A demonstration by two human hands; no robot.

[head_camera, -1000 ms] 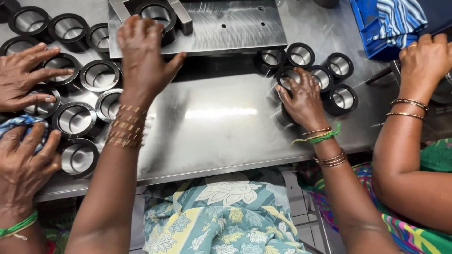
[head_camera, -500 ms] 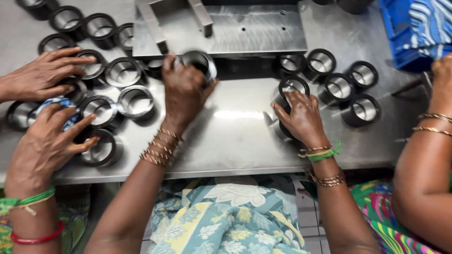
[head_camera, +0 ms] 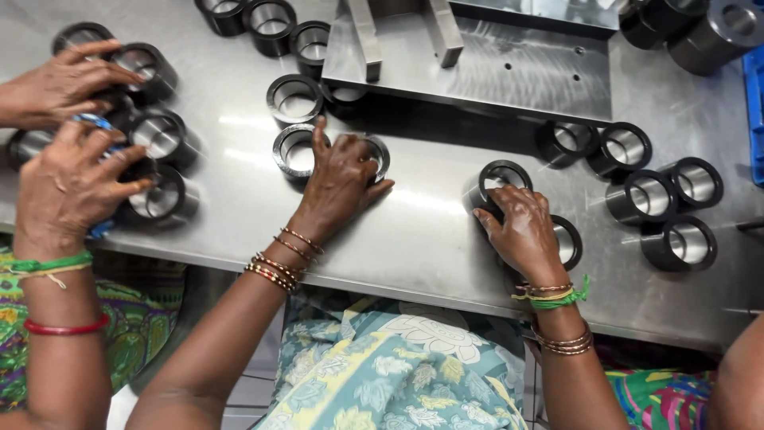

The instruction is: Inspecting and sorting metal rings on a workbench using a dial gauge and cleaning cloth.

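Two hands, left (head_camera: pixel 341 179) and right (head_camera: pixel 521 231), each curl over one steel ring (head_camera: pixel 501 177) on the table (head_camera: pixel 430 239).

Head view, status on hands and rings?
Left hand covers a metal ring. Right hand touches dark ring. Co-worker's hands busy far left.

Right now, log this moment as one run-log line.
left hand: on metal ring | right hand: gripping dark ring | steel table: many rings | co-worker's hands: far left

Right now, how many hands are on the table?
4: the person's left hand and right hand mid-table; a co-worker's upper hand and lower hand far left. Others may be hidden.
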